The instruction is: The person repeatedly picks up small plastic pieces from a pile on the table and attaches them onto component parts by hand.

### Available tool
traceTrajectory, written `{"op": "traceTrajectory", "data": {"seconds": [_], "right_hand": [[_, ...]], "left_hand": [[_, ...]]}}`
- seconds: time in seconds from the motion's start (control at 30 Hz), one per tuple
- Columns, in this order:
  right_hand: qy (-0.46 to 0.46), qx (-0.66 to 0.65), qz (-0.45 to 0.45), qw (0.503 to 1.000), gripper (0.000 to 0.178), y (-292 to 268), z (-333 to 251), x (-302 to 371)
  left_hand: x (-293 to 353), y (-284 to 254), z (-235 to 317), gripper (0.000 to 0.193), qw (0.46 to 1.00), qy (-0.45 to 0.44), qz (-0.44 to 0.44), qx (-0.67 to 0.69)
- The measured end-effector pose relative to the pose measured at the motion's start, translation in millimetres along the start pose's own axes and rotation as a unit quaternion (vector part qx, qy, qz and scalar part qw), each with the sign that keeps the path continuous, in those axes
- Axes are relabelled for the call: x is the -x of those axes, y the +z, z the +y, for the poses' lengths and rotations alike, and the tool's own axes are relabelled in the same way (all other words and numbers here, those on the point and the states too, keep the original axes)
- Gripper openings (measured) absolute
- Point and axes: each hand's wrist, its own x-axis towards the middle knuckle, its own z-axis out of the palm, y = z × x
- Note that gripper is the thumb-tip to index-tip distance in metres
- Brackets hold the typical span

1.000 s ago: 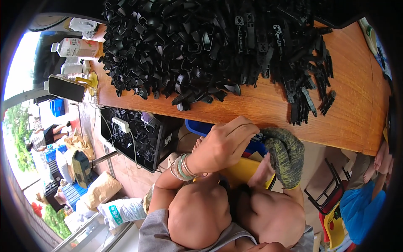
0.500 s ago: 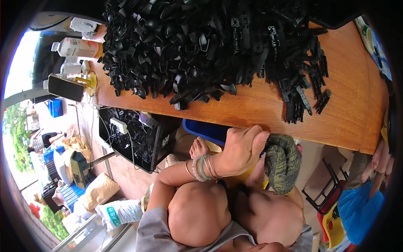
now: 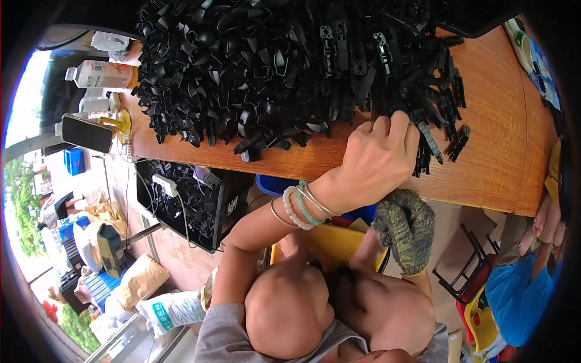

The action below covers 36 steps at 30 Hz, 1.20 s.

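1. The long, narrow black plastic strips lie on the wood-brown worktop at the right-hand end of a wide heap, some near its front edge
2. Joining them on the left are small, curved black plastic clips, piled several deep
3. The bare left hand, bracelets at its wrist, is over the front edge of the strips, fingers bent and narrow – its fingertips are hidden, so I can't say whether it has a piece
4. The right hand, in a grey-and-yellow knitted glove, is curled just below the worktop edge; whether anything is inside it I can't make out
5. A likely trouble: a wrist or knuckle brushing the nearest strips could send one over the edge, and tangled pieces could drag neighbours along
6. Counted: two hands, one glove, one black bin of dark parts, one white power strip, one clear plastic bottle, one dark-screened phone – the strips and clips overlap too much to count
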Motion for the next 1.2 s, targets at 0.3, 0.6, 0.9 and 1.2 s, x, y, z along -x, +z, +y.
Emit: {"op": "traceTrajectory", "data": {"seconds": [0.3,0.6,0.9,1.2], "right_hand": [[0.088,-0.165,0.078,0.979,0.018,9.6,2.0,-6.2],[0.043,-0.15,0.031,0.987,0.024,12.3,14.4,-10.6],[0.099,-0.231,0.021,0.968,0.026,5.9,10.7,-13.1],[0.073,-0.227,0.001,0.971,0.028,18.8,13.7,-16.9]], "left_hand": [[-1.3,1.7,-2.6,0.032,0.996,0.016,-0.043,-0.071],[1.2,0.5,-7.7,0.029,0.998,0.037,0.014,-0.037],[16.7,-7.7,-9.7,0.027,0.998,-0.026,0.026,0.055],[84.1,-30.5,-15.3,0.033,0.983,0.006,-0.034,0.178]]}}
